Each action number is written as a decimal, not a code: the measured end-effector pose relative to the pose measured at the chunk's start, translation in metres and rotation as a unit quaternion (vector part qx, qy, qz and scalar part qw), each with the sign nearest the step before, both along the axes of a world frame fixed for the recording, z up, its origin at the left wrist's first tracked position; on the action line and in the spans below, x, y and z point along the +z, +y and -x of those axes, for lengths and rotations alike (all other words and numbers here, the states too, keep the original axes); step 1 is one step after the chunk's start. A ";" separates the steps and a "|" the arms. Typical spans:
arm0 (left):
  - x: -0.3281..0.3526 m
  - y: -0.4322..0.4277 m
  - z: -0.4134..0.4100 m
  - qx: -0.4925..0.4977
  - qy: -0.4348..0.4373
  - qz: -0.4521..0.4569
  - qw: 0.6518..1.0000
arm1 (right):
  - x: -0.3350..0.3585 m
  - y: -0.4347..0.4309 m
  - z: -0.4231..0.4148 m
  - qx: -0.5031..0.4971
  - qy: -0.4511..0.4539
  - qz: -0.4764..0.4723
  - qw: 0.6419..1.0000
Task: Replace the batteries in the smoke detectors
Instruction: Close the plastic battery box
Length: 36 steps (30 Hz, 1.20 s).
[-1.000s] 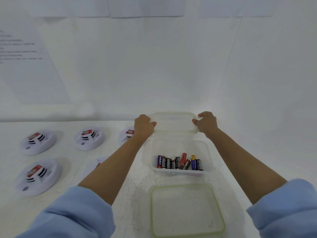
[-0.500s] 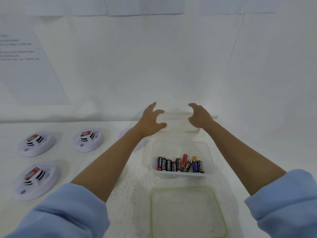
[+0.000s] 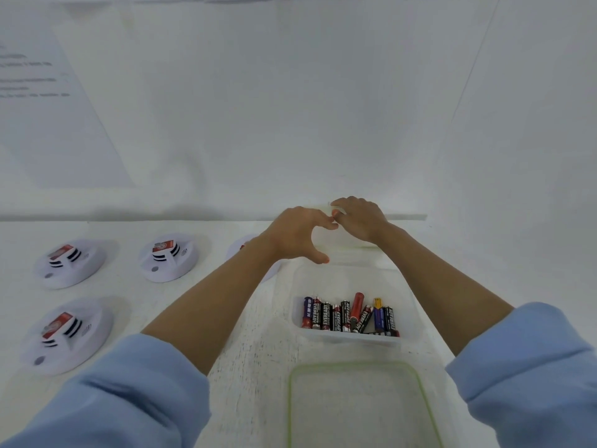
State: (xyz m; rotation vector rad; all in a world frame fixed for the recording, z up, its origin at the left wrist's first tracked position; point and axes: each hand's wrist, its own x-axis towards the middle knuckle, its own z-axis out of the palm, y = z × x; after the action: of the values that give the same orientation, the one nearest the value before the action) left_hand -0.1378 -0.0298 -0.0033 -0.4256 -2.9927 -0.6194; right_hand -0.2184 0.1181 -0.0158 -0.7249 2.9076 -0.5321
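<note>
A clear box point(image 3: 350, 276) holding several AA batteries point(image 3: 349, 315) stands on the white table in front of me. Behind it is a second, translucent lidded container point(image 3: 352, 244). My left hand point(image 3: 298, 236) arches over that container's left end, thumb at its near edge and fingertips on top. My right hand point(image 3: 360, 219) curls over its far edge, thumb and fingers pinching the lid rim. Three white smoke detectors point(image 3: 69, 263) point(image 3: 168, 258) point(image 3: 66, 336) lie at the left with red-labelled batteries showing. Another detector point(image 3: 238, 250) is mostly hidden behind my left forearm.
A loose lid with a green seal point(image 3: 290, 399) lies flat at the table's near edge, just before the battery box. A white wall with paper sheets point(image 3: 48, 108) rises close behind the table.
A second ago both hands held the far container by its sides. They let go and lifted with fingers spread, and have now come together on top of it.
</note>
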 end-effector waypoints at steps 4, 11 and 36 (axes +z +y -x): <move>-0.005 0.002 -0.004 0.012 0.016 -0.010 1.000 | 0.000 -0.002 0.002 -0.004 -0.003 -0.003 1.000; -0.003 0.004 0.000 0.022 0.012 0.016 1.000 | 0.001 -0.003 0.001 0.001 -0.006 -0.011 1.000; 0.026 0.038 -0.117 0.141 0.011 0.047 0.989 | 0.036 0.066 -0.147 0.056 -0.016 0.042 0.997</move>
State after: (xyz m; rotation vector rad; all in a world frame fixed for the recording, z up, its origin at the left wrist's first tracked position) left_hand -0.0211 0.0083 0.0224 -0.0102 -2.9885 -0.4456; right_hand -0.0718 0.1846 0.0199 -0.8764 2.8094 -0.6488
